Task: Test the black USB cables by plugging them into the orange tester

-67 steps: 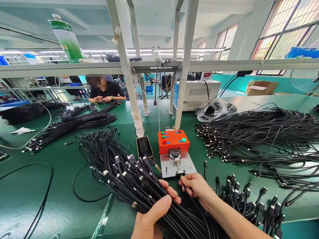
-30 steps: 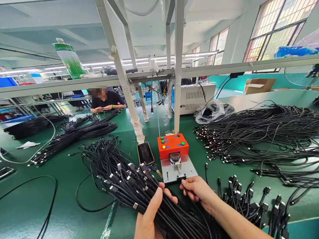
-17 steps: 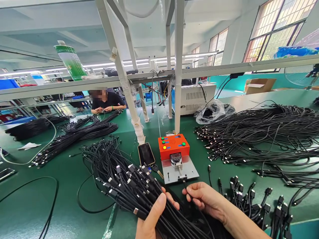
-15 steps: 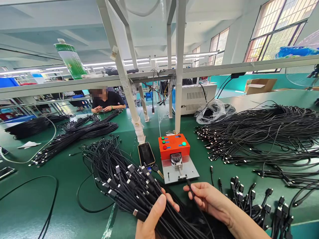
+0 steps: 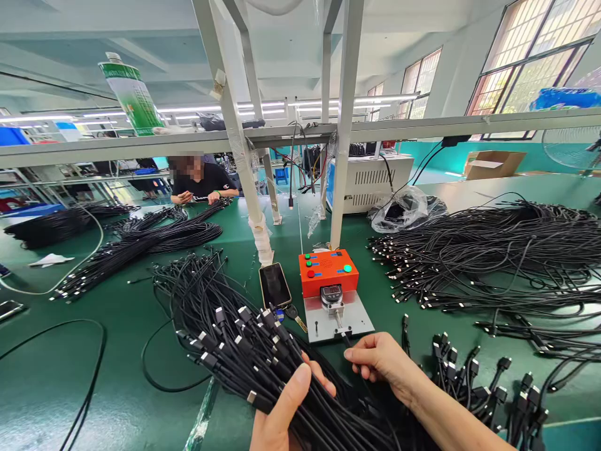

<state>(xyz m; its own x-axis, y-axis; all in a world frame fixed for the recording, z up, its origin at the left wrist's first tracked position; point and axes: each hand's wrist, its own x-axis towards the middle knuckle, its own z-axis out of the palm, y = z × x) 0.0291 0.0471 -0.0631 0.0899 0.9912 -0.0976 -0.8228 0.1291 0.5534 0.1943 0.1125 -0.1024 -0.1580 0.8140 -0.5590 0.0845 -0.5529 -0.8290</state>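
My left hand (image 5: 293, 398) is closed around a thick bundle of black USB cables (image 5: 244, 351), whose metal-tipped plugs point up and to the left. My right hand (image 5: 378, 360) pinches one black cable (image 5: 346, 339) just behind its plug. That plug is at the front edge of the metal plate of a tester (image 5: 328, 274), an orange box with green and red buttons. A small round digital gauge (image 5: 332, 294) sits on the plate; its reading is too small to make out. The plug's tip is hidden at the fixture, so I cannot tell how far in it sits.
A phone (image 5: 275, 286) and keys (image 5: 297, 318) lie left of the tester. Heaps of black cables (image 5: 488, 250) cover the right side, with more plugs (image 5: 469, 376) near my right forearm. White posts (image 5: 345, 125) rise behind the tester. A co-worker (image 5: 201, 178) sits across the table.
My right hand has moved slightly left and up, bringing the cable's plug in line with the fixture. The left hand keeps its hold on the bundle. The view has shifted a little.
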